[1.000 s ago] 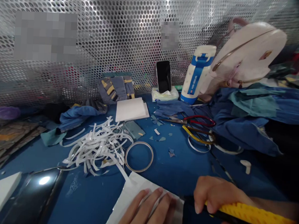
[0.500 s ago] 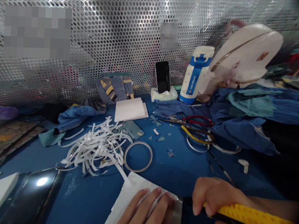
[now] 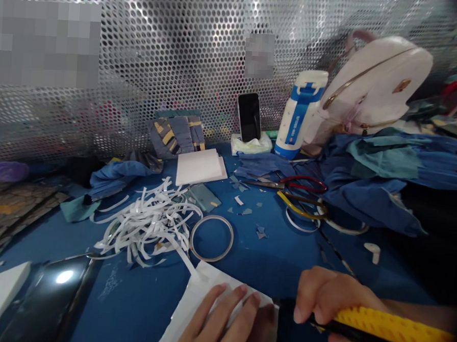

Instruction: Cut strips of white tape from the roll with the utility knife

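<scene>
My left hand (image 3: 230,324) lies flat on a white sheet (image 3: 190,307) at the table's front edge, its fingers stretched out over the upper part. To the right, my right hand (image 3: 331,299) is closed around a yellow and black utility knife (image 3: 392,327). The knife's dark front end points left and meets the sheet's upper right corner; I cannot tell whether it presses into it. A narrow white strip (image 3: 186,255) runs from the sheet's top corner towards a heap of curled white strips (image 3: 149,228). Beyond the sheet lies a thin roll of tape (image 3: 213,217).
Scissors with red handles (image 3: 304,183) and a yellow-handled tool (image 3: 299,208) lie behind my right hand. A white earbud (image 3: 373,251) is at right. Further back stand a phone (image 3: 249,117), a bottle (image 3: 301,113) and a backpack (image 3: 378,82). Blue cloth (image 3: 358,183) is piled at right.
My right hand and the knife have shifted very slightly upward. My left hand stays flat on the sheet, its fingers barely moved.
</scene>
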`<state>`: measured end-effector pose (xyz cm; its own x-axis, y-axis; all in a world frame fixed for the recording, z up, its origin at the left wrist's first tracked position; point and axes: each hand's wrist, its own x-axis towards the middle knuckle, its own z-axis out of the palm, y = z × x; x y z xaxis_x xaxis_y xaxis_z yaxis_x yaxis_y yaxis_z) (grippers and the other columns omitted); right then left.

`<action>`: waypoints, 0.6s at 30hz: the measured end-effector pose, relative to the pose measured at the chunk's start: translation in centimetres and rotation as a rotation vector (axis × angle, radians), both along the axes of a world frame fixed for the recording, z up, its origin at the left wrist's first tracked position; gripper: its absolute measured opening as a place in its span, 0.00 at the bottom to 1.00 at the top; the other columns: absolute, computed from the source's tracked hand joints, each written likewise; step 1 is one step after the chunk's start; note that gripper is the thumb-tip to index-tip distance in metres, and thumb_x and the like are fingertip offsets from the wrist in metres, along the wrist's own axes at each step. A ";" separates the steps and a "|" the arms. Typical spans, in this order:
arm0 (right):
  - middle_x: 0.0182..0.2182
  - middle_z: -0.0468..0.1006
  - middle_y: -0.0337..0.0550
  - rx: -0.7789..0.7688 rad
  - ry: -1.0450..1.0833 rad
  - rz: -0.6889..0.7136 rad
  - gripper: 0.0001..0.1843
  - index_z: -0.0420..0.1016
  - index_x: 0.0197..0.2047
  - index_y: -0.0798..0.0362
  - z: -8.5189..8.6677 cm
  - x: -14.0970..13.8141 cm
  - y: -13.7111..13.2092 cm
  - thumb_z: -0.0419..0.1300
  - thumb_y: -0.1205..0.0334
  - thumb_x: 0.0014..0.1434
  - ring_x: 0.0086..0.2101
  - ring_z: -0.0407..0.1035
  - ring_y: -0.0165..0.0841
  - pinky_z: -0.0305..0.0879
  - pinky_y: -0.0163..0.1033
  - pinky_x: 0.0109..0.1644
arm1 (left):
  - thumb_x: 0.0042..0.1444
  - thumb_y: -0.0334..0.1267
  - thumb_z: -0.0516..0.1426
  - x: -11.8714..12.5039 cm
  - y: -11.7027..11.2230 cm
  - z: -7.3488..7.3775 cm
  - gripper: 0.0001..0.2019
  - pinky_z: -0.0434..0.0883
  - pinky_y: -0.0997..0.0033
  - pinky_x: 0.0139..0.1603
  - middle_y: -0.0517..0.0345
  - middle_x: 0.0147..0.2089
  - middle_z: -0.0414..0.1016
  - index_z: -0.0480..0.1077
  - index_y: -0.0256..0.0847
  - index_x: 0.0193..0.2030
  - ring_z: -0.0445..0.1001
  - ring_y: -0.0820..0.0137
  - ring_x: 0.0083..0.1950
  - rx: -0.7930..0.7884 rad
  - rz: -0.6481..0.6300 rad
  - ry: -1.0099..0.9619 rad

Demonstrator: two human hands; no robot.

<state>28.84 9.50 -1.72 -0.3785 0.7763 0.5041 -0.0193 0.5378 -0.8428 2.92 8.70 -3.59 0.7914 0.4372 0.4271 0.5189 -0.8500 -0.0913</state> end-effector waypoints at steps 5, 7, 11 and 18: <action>0.33 0.79 0.41 0.009 -0.036 0.044 0.08 0.66 0.47 0.43 -0.2 0.2 0.0 0.57 0.54 0.66 0.32 0.72 0.33 0.69 0.34 0.36 | 0.69 0.28 0.52 0.1 0.0 -0.1 0.15 0.67 0.69 0.68 0.59 0.58 0.74 0.73 0.44 0.57 0.74 0.70 0.60 0.008 0.001 -0.027; 0.32 0.79 0.40 -0.004 0.016 0.022 0.10 0.66 0.47 0.42 -0.6 0.1 0.1 0.60 0.52 0.64 0.30 0.72 0.34 0.69 0.35 0.35 | 0.69 0.29 0.53 0.2 0.0 0.0 0.16 0.67 0.69 0.68 0.60 0.58 0.74 0.72 0.45 0.59 0.74 0.70 0.59 0.009 -0.001 -0.034; 0.33 0.79 0.39 -0.025 0.035 0.020 0.11 0.66 0.46 0.41 -1.0 0.0 0.3 0.61 0.52 0.61 0.31 0.72 0.33 0.68 0.34 0.36 | 0.70 0.30 0.51 0.2 0.0 0.3 0.17 0.67 0.69 0.68 0.60 0.57 0.75 0.71 0.46 0.61 0.75 0.70 0.59 0.003 -0.001 -0.023; 0.31 0.78 0.40 0.019 -0.075 0.014 0.10 0.63 0.46 0.41 -0.6 0.5 0.1 0.57 0.51 0.64 0.30 0.73 0.35 0.69 0.36 0.36 | 0.71 0.32 0.50 -0.1 0.0 0.1 0.17 0.68 0.70 0.68 0.60 0.58 0.75 0.69 0.46 0.63 0.75 0.69 0.59 -0.011 -0.002 -0.002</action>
<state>29.33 9.65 -2.30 -0.4264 0.7612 0.4887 0.0361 0.5542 -0.8316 2.86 8.73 -3.50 0.7914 0.4407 0.4236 0.5176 -0.8518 -0.0808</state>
